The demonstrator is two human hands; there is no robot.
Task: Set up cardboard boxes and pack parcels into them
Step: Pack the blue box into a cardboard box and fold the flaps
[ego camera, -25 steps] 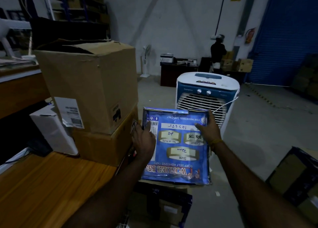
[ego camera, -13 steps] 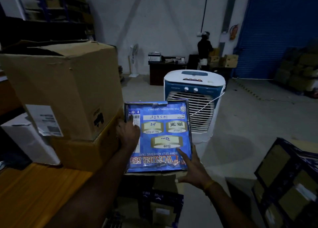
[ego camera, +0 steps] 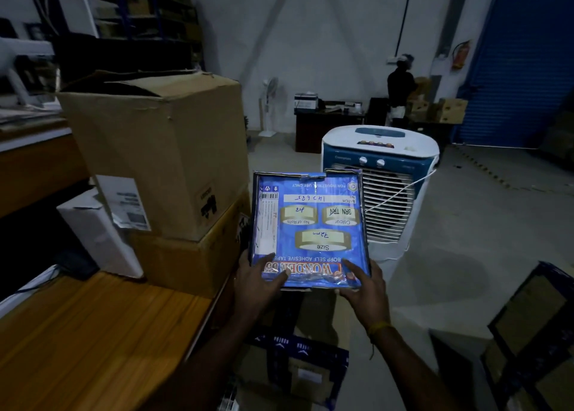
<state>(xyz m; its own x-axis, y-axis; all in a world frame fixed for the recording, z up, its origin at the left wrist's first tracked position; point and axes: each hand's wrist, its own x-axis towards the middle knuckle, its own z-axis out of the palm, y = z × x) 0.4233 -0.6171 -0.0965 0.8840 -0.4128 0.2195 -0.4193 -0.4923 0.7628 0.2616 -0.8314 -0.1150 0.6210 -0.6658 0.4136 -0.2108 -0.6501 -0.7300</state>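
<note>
The dim light blurs the print on the blue box [ego camera: 310,230], held at 12 o'clock before the person. Left hand [ego camera: 257,274] has slid down to its near edge; right hand [ego camera: 363,283] grips there too, under-fingers hidden.

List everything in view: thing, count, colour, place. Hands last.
blue tape carton: one, blue printed panel, held up at centre, print upside down
stacked cardboard boxes: two, brown, left, top one with flaps open
white box: one, white, left of the stack
wooden table: one, orange-brown, lower left
air cooler: one, white and blue, on the floor behind the carton
flattened cartons: several, dark blue and brown, lower right
distant person: one, dark top, by the far desk
left hand: grips carton's near left corner
right hand: holds carton's near right corner
</note>
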